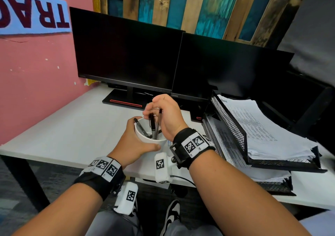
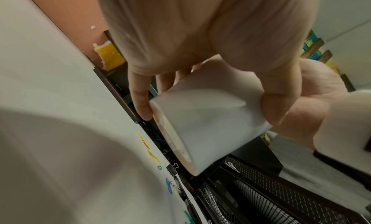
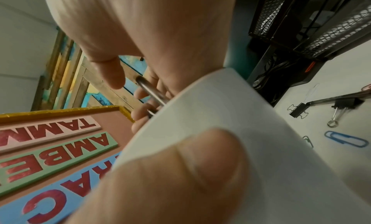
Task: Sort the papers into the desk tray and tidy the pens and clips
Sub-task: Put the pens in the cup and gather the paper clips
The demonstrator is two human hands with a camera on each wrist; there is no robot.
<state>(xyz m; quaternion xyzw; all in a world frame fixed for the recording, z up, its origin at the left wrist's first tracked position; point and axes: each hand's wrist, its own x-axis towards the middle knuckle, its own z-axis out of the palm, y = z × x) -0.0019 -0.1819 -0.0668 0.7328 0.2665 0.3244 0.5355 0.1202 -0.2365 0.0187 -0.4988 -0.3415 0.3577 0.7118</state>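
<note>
My left hand (image 1: 135, 141) grips a white cup (image 1: 148, 136) from the side, thumb across its front. In the left wrist view the cup (image 2: 200, 124) is tilted, its base off the desk. My right hand (image 1: 163, 112) hovers over the rim and pinches two dark pens (image 1: 153, 122) whose lower ends are inside the cup. Another pen (image 1: 140, 127) leans in it. The right wrist view shows a grey pen (image 3: 152, 92) between the fingertips (image 3: 138, 94). Printed papers (image 1: 262, 125) fill the black mesh desk tray (image 1: 233, 125) on the right.
Coloured paper clips (image 2: 147, 145), a black binder clip (image 2: 174, 166) and a blue clip (image 3: 345, 140) lie on the white desk (image 1: 72, 127) near the tray. A pen (image 3: 337, 98) lies beside two binder clips (image 3: 299, 110). Two dark monitors (image 1: 126, 54) stand behind.
</note>
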